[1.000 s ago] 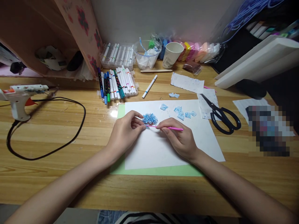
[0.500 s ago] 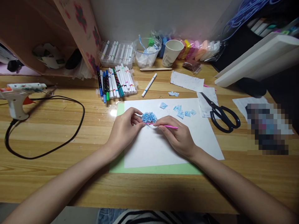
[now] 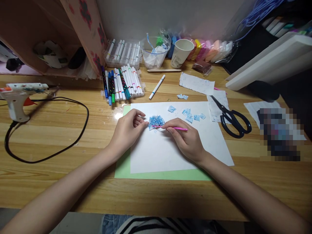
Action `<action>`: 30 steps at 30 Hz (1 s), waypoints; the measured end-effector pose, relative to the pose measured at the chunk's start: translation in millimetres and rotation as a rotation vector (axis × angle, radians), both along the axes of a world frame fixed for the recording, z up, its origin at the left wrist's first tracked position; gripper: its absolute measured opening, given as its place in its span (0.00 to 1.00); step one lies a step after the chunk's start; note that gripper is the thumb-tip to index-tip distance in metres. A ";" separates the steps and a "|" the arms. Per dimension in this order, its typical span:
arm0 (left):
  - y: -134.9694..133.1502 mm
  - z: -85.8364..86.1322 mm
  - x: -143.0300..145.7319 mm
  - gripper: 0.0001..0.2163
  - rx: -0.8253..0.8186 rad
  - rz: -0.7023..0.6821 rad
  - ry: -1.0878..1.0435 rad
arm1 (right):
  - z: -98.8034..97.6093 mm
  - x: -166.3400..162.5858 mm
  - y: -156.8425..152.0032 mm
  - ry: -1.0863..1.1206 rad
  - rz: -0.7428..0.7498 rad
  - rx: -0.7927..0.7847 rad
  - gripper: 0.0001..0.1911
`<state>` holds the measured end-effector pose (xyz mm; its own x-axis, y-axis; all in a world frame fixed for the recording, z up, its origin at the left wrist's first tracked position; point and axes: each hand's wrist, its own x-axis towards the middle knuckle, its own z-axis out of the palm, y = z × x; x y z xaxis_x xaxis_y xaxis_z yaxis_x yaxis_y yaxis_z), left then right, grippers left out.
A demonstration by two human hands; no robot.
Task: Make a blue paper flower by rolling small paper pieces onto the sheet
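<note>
My right hand (image 3: 187,136) is closed in a pinch round a thin pink stick (image 3: 180,129), whose tip lies at the near edge of a blue, crumpled paper tuft (image 3: 156,120). This tuft sits on a white sheet (image 3: 156,152). At its left side rests my left hand (image 3: 133,126), thumb and index finger apart, with the thumb tip right by the tuft's edge; the other fingers are curled. Whether the thumb touches the tuft I cannot tell. Small blue-streaked paper pieces (image 3: 187,115) lie on the sheet to the right, beyond my right hand.
Black-handled scissors (image 3: 232,121) lie right of the sheet, partly over torn paper (image 3: 197,84). Behind stand markers in a case (image 3: 123,84), a clear bowl (image 3: 154,53) and a paper cup (image 3: 181,53). A glue gun (image 3: 19,99) with a looped cord is at the left.
My left thumb has drawn back slightly from the tuft's near edge, showing more of its pale lower corner. The stick's tip stays by the tuft. The camera view has shifted slightly.
</note>
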<state>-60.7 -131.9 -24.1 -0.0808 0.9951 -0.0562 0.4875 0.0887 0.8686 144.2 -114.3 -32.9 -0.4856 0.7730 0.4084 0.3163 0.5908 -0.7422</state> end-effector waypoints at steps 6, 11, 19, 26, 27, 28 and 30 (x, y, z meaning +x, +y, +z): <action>-0.8 -1.3 -0.3 0.07 0.005 -0.009 -0.005 | 5.7 -5.1 4.0 -0.053 0.041 0.114 0.07; -0.6 -1.6 -0.8 0.07 0.006 -0.016 -0.003 | 19.7 -20.4 16.9 -0.193 0.150 0.304 0.07; -1.6 -2.7 -2.6 0.07 0.024 -0.030 -0.042 | 19.8 -41.8 27.2 -0.257 -0.052 0.441 0.17; -3.4 -5.5 -3.3 0.06 0.057 -0.034 -0.053 | 21.0 -42.0 26.9 -0.159 -0.152 0.277 0.17; -3.4 -6.0 -3.3 0.06 0.058 -0.032 -0.053 | 22.0 -40.1 25.3 -0.142 -0.162 0.259 0.16; -3.5 -6.4 -3.4 0.06 0.060 -0.030 -0.052 | 22.8 -38.0 23.6 -0.127 -0.174 0.250 0.16; -3.4 -6.9 -3.5 0.06 0.061 -0.027 -0.053 | 23.0 -33.8 20.8 -0.106 -0.191 0.250 0.16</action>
